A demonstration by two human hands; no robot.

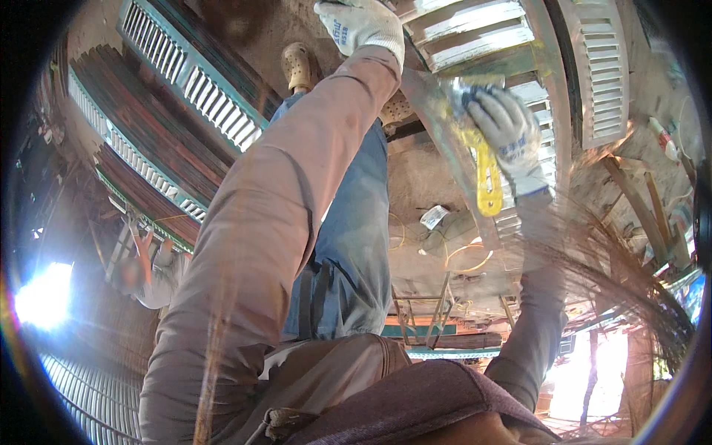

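My right hand [506,127], in a white work glove with blue print, is closed round a yellow-handled tool [487,182]. Its flat handle with holes hangs toward me; motion blur and the glove hide the tool's head. Beneath it lies a worn louvered shutter [475,46] with a greenish frame and pale slats. My left hand [361,28], gloved the same way, reaches out to the top edge of the view, beside the shutter's far left part. Its fingers are partly cut off, so their grip does not show.
More louvered panels [182,67] and dark wooden boards [141,111] lie at the left. Another slatted panel [602,74] stands at the right, near loose wooden pieces [638,200]. A person [156,274] is at the far left. An orange cord [469,256] trails on the ground.
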